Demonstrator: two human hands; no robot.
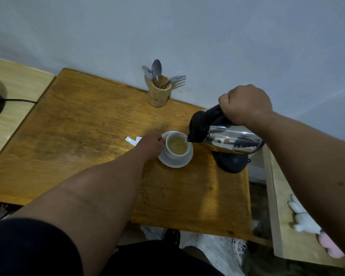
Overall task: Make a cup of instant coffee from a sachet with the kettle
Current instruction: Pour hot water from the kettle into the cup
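A white cup (177,154) stands on a white saucer (184,161) near the right middle of the wooden table (84,136); it holds pale brown liquid. My left hand (151,146) grips the cup's left side, at its handle. My right hand (246,105) is closed on the black handle of a steel kettle (227,138), tilted with its spout over the cup's right rim. A thin stream runs from spout into cup. The black kettle base (230,162) sits under the kettle. A torn white sachet (133,140) lies left of the cup, partly hidden by my hand.
A wooden holder (159,94) with spoons and a fork stands at the wall behind the cup. A lighter table (14,108) with a black cord adjoins on the left. A wooden ledge (283,216) with soft toys lies to the right.
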